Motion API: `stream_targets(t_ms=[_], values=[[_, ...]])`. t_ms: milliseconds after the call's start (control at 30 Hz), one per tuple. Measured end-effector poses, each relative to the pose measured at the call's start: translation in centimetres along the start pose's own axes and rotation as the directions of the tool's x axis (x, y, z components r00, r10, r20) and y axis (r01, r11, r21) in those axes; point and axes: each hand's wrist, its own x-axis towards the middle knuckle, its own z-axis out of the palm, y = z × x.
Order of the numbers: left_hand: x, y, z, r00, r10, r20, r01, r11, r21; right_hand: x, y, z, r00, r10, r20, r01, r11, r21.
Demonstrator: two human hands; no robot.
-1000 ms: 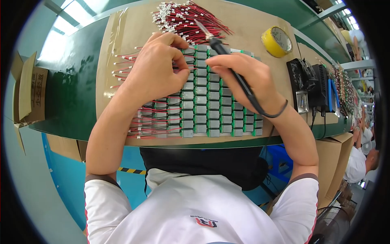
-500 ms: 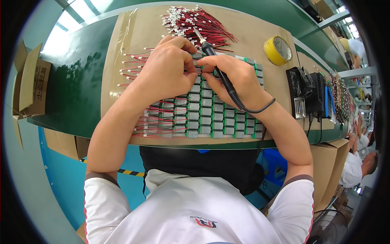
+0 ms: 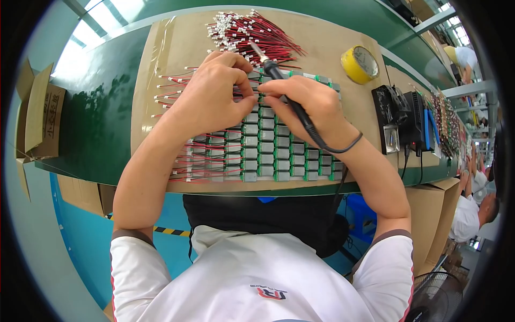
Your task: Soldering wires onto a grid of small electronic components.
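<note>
My right hand (image 3: 317,106) is closed round a black soldering iron (image 3: 296,107); its metal tip points up and away toward the far side. The thumb and forefinger of that hand are also brought together over the rows of small grey cells with green ends (image 3: 266,147). Close by on its left, my left hand (image 3: 219,95) is bent over the same rows, finger and thumb curled in a pinch. Whatever lies between those fingertips is too small or hidden to name. Thin red and black wires with white plugs (image 3: 170,91) stick out leftward from the rows, partly under my left forearm.
A heap of loose red and black wires with white connectors (image 3: 257,37) lies beyond my hands on a brown board (image 3: 322,40). Yellow tape (image 3: 359,65) stands to the right, near a black soldering station (image 3: 410,121). An opened carton (image 3: 43,115) is at far left.
The whole scene has shifted slightly left in view. Both hands keep nearly the same pose over the cells, and the soldering iron is still in my right hand.
</note>
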Motion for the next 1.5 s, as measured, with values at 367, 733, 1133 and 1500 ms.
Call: stream_targets(t_ms=[367,733,1133,1500], values=[[0.0,0.7,-0.2,0.998,0.041,0.037,-0.043,0.998,0.056,-0.7,0.1,-0.7,0.999,0.047,-0.010,-0.046,0.997,0.057],[-0.1,0.8,-0.1,0.994,0.103,0.031,-0.105,0.992,0.072,-0.4,0.1,-0.3,0.999,0.033,-0.004,-0.033,0.997,0.063],[0.1,0.1,-0.5,0.998,0.056,0.041,-0.055,0.998,-0.030,-0.2,0.2,1.3,0.999,0.000,-0.036,0.002,0.998,0.064],[0.2,0.5,-0.3,0.998,0.043,0.046,-0.042,0.999,-0.023,-0.3,0.2,0.8,0.997,-0.015,-0.076,0.019,0.999,0.042]])
